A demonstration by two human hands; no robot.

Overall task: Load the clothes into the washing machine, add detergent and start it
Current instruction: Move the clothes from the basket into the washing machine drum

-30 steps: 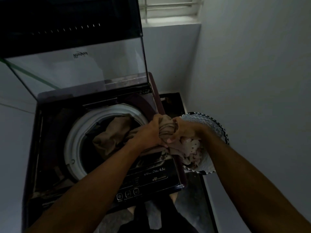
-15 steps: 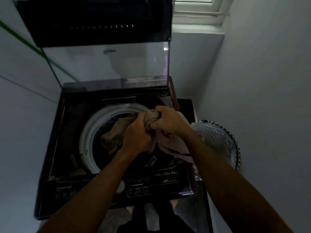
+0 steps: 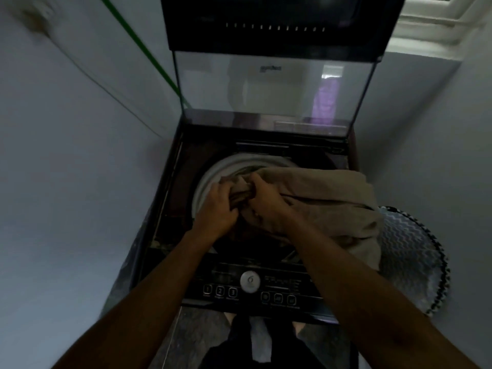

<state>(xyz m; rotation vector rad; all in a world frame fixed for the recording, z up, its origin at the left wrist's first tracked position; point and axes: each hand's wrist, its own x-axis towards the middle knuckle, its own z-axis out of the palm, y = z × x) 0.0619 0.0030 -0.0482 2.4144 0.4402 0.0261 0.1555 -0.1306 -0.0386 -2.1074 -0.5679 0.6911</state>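
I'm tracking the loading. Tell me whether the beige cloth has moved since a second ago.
Yes. The beige cloth has shifted from the basket side toward the drum rim, both hands gripping it over the opening.

One washing machine [image 3: 170, 209] stands in the middle of the scene, with one lid [image 3: 271, 86] raised at the far side. One white drum ring [image 3: 210, 179] is visible inside the opening. The near control panel [image 3: 306, 288] carries one round silver dial [image 3: 250, 281] and six buttons: three numbered buttons [image 3: 220, 290] left of the dial, three more buttons [image 3: 278, 298] right of it. One beige cloth [image 3: 327, 198] drapes over the right edge. One patterned basket [image 3: 410, 251] stands at the right. Two hands are in view: one left hand [image 3: 219, 209], one right hand [image 3: 266, 201].
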